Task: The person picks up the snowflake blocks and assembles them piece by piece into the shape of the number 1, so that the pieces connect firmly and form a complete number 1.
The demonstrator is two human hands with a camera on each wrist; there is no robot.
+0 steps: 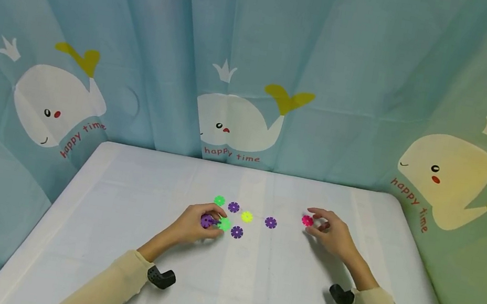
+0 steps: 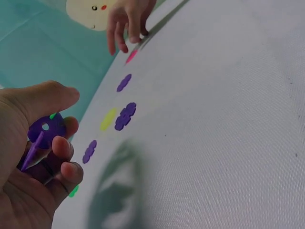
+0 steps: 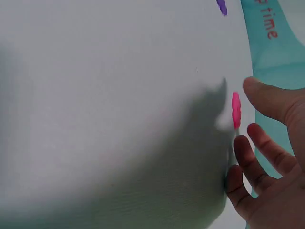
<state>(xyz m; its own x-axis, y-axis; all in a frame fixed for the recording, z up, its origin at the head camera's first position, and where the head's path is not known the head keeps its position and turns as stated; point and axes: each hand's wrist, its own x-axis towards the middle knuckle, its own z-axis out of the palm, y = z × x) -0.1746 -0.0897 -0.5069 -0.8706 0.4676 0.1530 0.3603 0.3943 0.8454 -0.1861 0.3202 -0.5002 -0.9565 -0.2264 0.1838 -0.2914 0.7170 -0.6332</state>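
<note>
Arching near a pink disc point(image 1: 307, 220), the right hand point(image 1: 330, 234) hovers.

A white table point(image 1: 95, 213) with rounded far corners is bordered behind and on both sides by a pale blue curtain point(image 1: 358, 58), tinged yellow-green at the right. Three white whales point(image 1: 248, 121) are printed across it, each set below a small white crown point(image 1: 224, 73), finished with a mustard tail point(image 1: 286, 103) and captioned "happy time" point(image 1: 231, 155) in red.

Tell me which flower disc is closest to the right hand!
The only pink disc, by the right hand; the next nearest, a purple disc, lies farther left.
</note>
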